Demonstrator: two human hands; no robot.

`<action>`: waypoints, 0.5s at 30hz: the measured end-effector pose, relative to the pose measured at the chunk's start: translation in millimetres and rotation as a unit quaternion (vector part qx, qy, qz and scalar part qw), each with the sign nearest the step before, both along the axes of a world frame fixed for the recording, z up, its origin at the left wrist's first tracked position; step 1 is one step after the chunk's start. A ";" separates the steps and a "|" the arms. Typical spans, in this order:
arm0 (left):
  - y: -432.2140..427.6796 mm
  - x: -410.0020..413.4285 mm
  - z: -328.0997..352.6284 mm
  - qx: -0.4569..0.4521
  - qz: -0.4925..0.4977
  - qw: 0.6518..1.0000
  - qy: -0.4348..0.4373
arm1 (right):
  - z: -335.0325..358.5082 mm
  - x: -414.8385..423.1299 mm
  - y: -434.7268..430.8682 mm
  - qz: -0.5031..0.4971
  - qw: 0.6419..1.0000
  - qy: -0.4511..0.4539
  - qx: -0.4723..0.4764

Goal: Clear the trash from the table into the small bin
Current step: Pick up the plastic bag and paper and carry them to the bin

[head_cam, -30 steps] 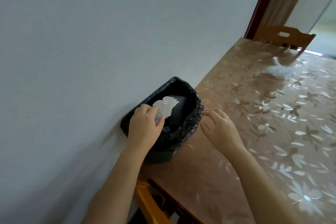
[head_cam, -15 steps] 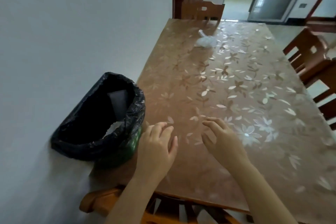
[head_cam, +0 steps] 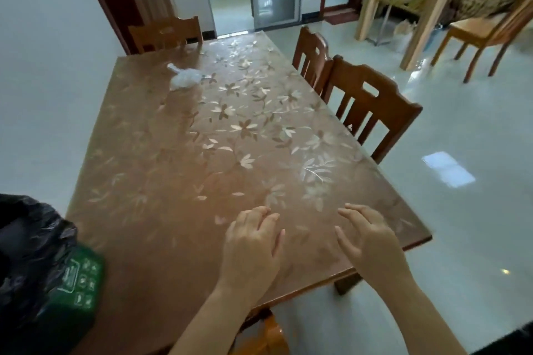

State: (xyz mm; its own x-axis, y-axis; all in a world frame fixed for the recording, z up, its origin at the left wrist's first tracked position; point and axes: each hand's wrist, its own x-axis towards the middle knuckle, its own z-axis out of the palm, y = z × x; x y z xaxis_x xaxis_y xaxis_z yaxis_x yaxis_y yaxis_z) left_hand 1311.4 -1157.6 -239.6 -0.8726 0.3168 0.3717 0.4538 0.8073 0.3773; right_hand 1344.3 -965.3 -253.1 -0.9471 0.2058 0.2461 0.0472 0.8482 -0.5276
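Both empty, fingers loosely spread: left hand [head_cam: 249, 248] and right hand [head_cam: 367, 242] side by side above the table [head_cam: 178, 158] near its 6 o'clock edge. At 8 o'clock, on the table corner, bin [head_cam: 72, 282] with black liner. Far off at 11 o'clock, crumpled plastic bag [head_cam: 184, 79] lying on the table.
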 end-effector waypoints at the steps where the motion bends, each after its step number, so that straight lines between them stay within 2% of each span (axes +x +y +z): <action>1: 16.4 1.1 0.5 -0.001 -0.015 1.000 0.002 | 0.2 7.9 16.7 -0.018 1.000 0.003 -0.003; 15: 281.7 27.6 -8.8 0.017 -0.224 0.974 0.010 | -12.5 117.6 248.5 -0.217 0.976 -0.016 0.011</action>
State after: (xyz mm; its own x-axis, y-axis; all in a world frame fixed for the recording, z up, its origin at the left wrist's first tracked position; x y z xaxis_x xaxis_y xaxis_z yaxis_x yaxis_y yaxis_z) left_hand 1339.0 -875.9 -248.4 -0.6420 0.6519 0.4037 0.7654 0.5135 0.3880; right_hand 1461.9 -716.8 -265.7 -0.7795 0.5842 0.2259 0.4209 0.7556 -0.5019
